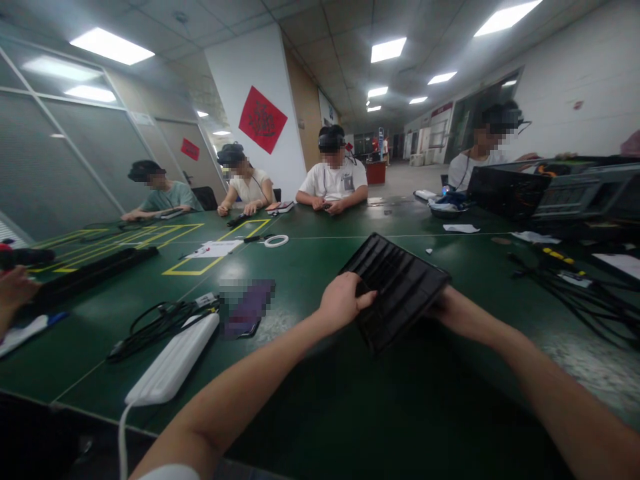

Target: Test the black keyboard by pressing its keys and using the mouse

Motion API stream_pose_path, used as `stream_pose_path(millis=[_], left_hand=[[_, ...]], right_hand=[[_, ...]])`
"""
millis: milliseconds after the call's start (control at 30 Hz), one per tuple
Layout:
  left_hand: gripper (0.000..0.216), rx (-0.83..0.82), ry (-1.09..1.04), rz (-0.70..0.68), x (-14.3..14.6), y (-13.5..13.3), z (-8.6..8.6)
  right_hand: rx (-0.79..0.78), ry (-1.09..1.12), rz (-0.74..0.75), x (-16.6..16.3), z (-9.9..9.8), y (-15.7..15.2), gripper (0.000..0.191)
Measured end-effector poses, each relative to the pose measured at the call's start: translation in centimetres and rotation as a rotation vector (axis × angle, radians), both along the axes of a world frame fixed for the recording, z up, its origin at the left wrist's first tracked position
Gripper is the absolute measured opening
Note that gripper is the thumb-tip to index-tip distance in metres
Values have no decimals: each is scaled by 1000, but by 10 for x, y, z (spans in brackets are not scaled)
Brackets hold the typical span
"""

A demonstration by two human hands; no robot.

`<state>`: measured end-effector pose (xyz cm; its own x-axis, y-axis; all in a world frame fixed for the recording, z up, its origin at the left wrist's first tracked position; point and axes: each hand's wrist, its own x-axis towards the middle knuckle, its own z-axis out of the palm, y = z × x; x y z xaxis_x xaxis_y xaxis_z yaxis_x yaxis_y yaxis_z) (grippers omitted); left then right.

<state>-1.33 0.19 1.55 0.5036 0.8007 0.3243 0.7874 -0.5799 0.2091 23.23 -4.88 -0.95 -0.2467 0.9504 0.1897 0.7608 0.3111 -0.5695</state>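
I hold a flat black ribbed panel (pixel 400 280), tilted, above the green table (pixel 320 400). My left hand (pixel 343 301) grips its near left edge, thumb laid on the top face. My right hand (pixel 443 308) is mostly hidden behind the panel's right corner and seems to hold it from below; its fingers do not show.
A white power strip (pixel 175 360) with black cables (pixel 160 320) and a purple phone (pixel 247 310) lie at the left. More cables (pixel 580 287) and black equipment cases (pixel 550 193) are at the right. Several people sit along the far side. Another person's hand (pixel 15 287) is at the left edge.
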Motion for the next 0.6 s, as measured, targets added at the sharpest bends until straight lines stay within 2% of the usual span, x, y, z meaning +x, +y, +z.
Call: stream_pose_path(millis=[133,233,300,433,600], left_hand=[[45,-14,52,393,-41,59,18],[51,-113,129,660,-78,105,27],[53,-158,174,783,-102,129,28],[50,-220,231,887,-134,155,19],[45,-240,225,885,-140,166,12]], right_hand=[[-30,-430,-325,45,-5,10,42],[-81,-571,-408,63,-15,14,45],[-47,-623,-429,66,-19,14,52],[68,-674,-491,69,-22,10,63],[-44,-635,-468,74,-24,10,48]])
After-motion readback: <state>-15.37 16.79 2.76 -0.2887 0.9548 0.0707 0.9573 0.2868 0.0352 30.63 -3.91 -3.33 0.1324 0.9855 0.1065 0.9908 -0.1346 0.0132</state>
